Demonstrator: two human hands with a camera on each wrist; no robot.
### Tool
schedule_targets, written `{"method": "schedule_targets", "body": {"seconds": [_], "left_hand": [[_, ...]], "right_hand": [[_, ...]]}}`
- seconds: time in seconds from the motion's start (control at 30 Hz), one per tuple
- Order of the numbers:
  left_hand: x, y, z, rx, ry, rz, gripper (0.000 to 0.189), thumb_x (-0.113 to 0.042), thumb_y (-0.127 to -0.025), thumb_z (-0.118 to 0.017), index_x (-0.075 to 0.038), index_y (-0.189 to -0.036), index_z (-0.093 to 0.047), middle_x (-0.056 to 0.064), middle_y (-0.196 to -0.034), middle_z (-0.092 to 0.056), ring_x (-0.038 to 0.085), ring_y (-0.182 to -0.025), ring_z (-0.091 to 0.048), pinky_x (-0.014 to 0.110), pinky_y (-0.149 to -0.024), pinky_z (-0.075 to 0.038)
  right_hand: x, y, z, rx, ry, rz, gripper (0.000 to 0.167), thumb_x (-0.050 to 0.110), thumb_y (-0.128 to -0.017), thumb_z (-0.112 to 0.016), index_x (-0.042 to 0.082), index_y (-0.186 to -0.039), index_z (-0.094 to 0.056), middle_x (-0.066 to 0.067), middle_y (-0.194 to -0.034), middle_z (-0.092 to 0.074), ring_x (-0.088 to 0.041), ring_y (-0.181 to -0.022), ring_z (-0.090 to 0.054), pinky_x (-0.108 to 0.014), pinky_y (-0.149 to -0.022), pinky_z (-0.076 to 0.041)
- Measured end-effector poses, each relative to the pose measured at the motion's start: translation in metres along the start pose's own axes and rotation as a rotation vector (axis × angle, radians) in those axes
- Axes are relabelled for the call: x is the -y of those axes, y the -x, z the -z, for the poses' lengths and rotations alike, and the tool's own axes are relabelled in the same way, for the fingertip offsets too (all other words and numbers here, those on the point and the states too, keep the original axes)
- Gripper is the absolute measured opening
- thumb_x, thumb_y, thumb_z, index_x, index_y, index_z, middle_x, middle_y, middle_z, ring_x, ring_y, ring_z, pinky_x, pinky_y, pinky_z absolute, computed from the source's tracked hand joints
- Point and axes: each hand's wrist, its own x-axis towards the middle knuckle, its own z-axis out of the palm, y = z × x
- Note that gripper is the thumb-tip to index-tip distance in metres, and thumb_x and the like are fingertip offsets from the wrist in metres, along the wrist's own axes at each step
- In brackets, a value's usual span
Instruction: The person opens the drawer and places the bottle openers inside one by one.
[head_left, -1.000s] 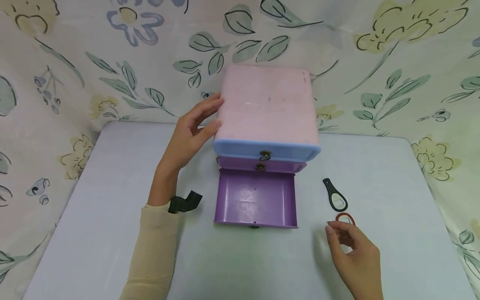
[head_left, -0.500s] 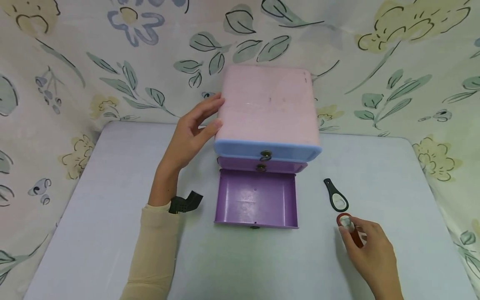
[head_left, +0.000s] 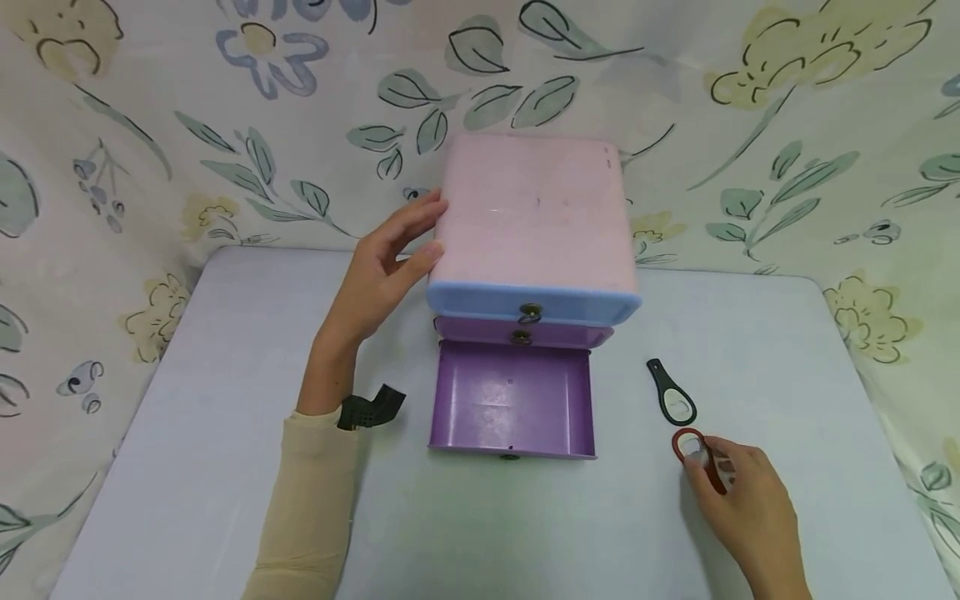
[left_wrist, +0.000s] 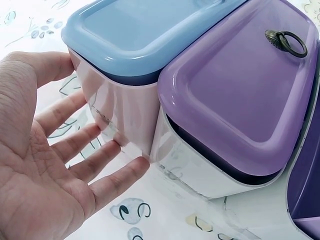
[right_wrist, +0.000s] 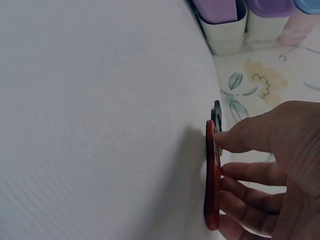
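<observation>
A small drawer unit with a pink top (head_left: 536,208) stands at the back of the table. My left hand (head_left: 375,279) rests against its left side, fingers extended; in the left wrist view the fingertips meet the pink wall below the blue drawer (left_wrist: 125,35). At the front right lies a red magnifying glass (head_left: 692,445), pinched by my right hand (head_left: 753,504), thumb near the lens and fingers along the handle. The right wrist view has it edge-on, close over the white tabletop. A black magnifying glass (head_left: 666,387) lies just beyond it.
The bottom purple drawer (head_left: 513,392) is pulled out, with nothing inside. Above it, the middle purple drawer (head_left: 562,333) and the blue one are pushed in, with ring pulls. A floral cloth (head_left: 300,150) hangs behind the white table (head_left: 210,400).
My right hand has moved right and toward me, its thumb and fingers coming onto the red magnifying glass; over the last half second it barely shifts. My left hand stays in place.
</observation>
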Motion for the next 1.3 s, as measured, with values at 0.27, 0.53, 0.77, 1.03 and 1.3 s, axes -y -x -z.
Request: {"method": "schedule_targets", "body": {"seconds": [0.27,0.53,0.77,1.03,1.3], "left_hand": [[-0.001,0.001,-0.001,-0.003,0.011,-0.005,0.051,-0.006,-0.103,-0.061,-0.009,-0.154,-0.055,-0.006,-0.167,-0.045,0.018,-0.152,-0.049,0.02,-0.109,-0.054],[0.001,-0.001,-0.001,0.0,0.014,-0.006,0.051,-0.008,-0.104,-0.061,-0.009,-0.154,-0.055,-0.005,-0.168,-0.045,0.019,-0.152,-0.048,0.021,-0.109,-0.054],[0.001,0.0,0.0,0.001,-0.003,-0.001,0.05,-0.015,-0.105,-0.063,-0.009,-0.154,-0.055,-0.001,-0.169,-0.044,0.021,-0.153,-0.047,0.023,-0.111,-0.053],[0.001,-0.001,0.0,0.001,-0.004,-0.003,0.05,-0.014,-0.104,-0.063,-0.009,-0.153,-0.056,-0.001,-0.169,-0.044,0.021,-0.153,-0.047,0.024,-0.111,-0.053],[0.001,-0.001,0.0,-0.006,-0.005,-0.01,0.05,-0.012,-0.104,-0.062,-0.008,-0.153,-0.056,-0.001,-0.168,-0.044,0.021,-0.152,-0.048,0.023,-0.111,-0.054]], "right_hand": [[-0.003,-0.004,0.003,0.038,0.035,0.014,0.038,0.028,-0.093,-0.078,0.0,-0.119,-0.072,-0.027,-0.115,-0.068,-0.039,-0.097,-0.07,-0.043,-0.064,-0.051],[-0.002,-0.009,0.005,0.057,0.092,0.035,0.036,0.035,-0.091,-0.079,0.004,-0.106,-0.073,-0.019,-0.105,-0.069,-0.033,-0.089,-0.069,-0.036,-0.061,-0.047],[0.004,-0.021,0.007,0.118,0.158,0.034,0.042,0.036,-0.085,-0.079,-0.002,-0.101,-0.072,-0.017,-0.093,-0.067,-0.023,-0.074,-0.06,-0.03,-0.057,-0.043],[0.01,-0.032,0.011,0.219,0.178,0.023,0.046,0.037,-0.082,-0.078,-0.005,-0.099,-0.071,-0.019,-0.087,-0.069,-0.024,-0.073,-0.061,-0.034,-0.055,-0.045],[0.019,-0.036,0.01,0.223,0.205,0.061,0.047,0.032,-0.077,-0.079,-0.008,-0.095,-0.066,-0.02,-0.077,-0.067,-0.025,-0.065,-0.059,-0.034,-0.05,-0.043]]}}
